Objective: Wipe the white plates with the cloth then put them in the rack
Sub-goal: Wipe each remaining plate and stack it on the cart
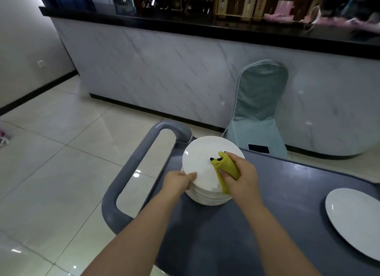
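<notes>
While your left hand (178, 182) pinches the rim of the top plate (198, 159), steadying it atop the plate stack (207, 200), your right hand (241, 179) clamps the yellow cloth (226, 166) down to wipe it.

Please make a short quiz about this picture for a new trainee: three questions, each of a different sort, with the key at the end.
1. True or false: the right hand holds the yellow cloth on the top plate of the stack.
2. Multiple choice: the left hand grips A) the top plate's rim, B) the cloth, C) nothing.
3. Fill in: the single plate lies on the cart at the person's ____ side.
Key: 1 true; 2 A; 3 right.
</notes>
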### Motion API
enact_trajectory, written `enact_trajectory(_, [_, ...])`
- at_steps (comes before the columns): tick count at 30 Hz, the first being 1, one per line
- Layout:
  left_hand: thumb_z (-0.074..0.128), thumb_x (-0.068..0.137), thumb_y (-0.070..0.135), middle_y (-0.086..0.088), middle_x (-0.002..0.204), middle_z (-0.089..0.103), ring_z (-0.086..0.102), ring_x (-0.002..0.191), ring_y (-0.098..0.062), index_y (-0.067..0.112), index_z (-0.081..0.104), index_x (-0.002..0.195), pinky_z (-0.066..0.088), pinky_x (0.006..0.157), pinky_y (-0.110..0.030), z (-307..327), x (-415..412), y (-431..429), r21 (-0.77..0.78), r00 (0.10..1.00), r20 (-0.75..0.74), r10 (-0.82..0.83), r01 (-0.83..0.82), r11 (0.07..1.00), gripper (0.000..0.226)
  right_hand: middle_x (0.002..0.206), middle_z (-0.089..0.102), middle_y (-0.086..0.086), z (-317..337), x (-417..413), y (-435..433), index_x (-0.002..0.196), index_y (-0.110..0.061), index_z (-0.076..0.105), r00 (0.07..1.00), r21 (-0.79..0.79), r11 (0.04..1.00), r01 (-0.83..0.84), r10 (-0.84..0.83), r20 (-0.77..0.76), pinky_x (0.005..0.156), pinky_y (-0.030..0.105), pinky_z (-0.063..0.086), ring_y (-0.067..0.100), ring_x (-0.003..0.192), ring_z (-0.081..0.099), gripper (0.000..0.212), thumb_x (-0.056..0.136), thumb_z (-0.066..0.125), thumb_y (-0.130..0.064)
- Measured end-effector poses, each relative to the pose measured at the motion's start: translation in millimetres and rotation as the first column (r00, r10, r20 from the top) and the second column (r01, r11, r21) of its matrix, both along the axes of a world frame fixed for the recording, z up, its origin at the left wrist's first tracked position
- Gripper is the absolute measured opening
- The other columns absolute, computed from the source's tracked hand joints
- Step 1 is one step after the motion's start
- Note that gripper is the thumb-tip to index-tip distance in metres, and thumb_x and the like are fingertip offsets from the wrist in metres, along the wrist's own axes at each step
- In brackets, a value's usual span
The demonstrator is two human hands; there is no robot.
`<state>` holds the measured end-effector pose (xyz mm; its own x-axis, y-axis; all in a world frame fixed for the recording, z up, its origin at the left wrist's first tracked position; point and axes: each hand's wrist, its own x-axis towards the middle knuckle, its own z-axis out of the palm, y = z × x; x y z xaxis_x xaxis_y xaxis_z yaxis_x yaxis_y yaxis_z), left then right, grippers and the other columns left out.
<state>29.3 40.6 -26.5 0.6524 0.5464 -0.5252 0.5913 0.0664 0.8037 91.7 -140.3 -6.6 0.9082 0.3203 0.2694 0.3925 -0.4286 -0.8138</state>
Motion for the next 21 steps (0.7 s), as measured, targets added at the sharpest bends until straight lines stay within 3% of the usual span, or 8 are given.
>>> enact_trajectory(2, [0.074,0.082,0.019,-0.001,0.046,0.042,0.032,0.034,-0.011,0.014,0.041,0.051,0.025,0.036,-0.018,0,-3,5,-0.062,0.997,0.069,0.039,-0.034,0.997,0.046,0.118,0.066,-0.012,-1,0,-1,0.124,-0.031,0.064,1.0,0.015,1.0,0.022,-0.022,-0.012,0.096,0.046,0.047,0.022,0.109,0.059,0.045,0.081,0.077,-0.023])
enact_trajectory(5, [0.069,0.086,0.014,-0.004,0.055,0.038,0.032,0.043,-0.014,0.014,0.04,0.061,0.026,0.043,-0.022,0,-12,20,-0.176,0.978,0.156,0.141,-0.113,0.978,0.038,0.117,0.065,-0.014,-2,0,-5,0.124,-0.034,0.063,0.998,0.033,0.997,0.064,-0.063,-0.02,0.095,0.047,0.048,0.021,0.11,0.058,0.046,0.081,0.077,-0.025])
enact_trajectory(9, [0.066,0.089,0.021,-0.011,0.078,0.061,0.057,0.063,-0.022,0.008,0.057,0.089,0.054,0.059,-0.035,-2,-26,33,-0.28,0.967,0.183,0.178,-0.122,0.952,0.016,0.117,0.065,-0.015,-4,-1,-11,0.125,-0.036,0.061,0.996,0.04,0.995,0.093,-0.093,-0.01,0.095,0.047,0.048,0.021,0.11,0.058,0.047,0.081,0.077,-0.027])
enact_trajectory(12, [0.064,0.09,0.013,-0.013,0.096,0.067,0.066,0.071,-0.026,0.006,0.058,0.107,0.056,0.054,-0.035,3,-26,31,-0.425,0.972,0.186,0.142,-0.051,0.904,0.019,0.118,0.065,-0.01,-5,1,-13,0.126,-0.032,0.062,0.995,0.037,0.995,0.096,-0.095,-0.025,0.095,0.047,0.048,0.022,0.111,0.058,0.045,0.083,0.076,-0.027])
enact_trajectory(16, [0.061,0.09,0.002,-0.017,0.105,0.067,0.068,0.082,-0.029,0.004,0.055,0.104,0.058,0.057,-0.037,24,-18,39,-0.347,0.983,0.169,0.071,-0.008,0.938,0.016,0.115,0.067,-0.009,4,4,-19,0.125,-0.031,0.063,0.996,0.071,0.993,0.092,-0.09,-0.02,0.094,0.047,0.049,0.021,0.109,0.06,0.043,0.084,0.075,-0.029])
enact_trajectory(21, [0.064,0.089,0.006,-0.016,0.098,0.069,0.071,0.079,-0.027,0.003,0.057,0.099,0.059,0.058,-0.037,78,8,50,-0.156,0.977,0.193,-0.093,0.124,0.98,0.012,0.112,0.066,-0.011,18,8,-27,0.123,-0.032,0.063,0.993,0.112,0.987,0.115,-0.119,0.024,0.093,0.044,0.05,0.013,0.106,0.06,0.041,0.084,0.076,-0.028])
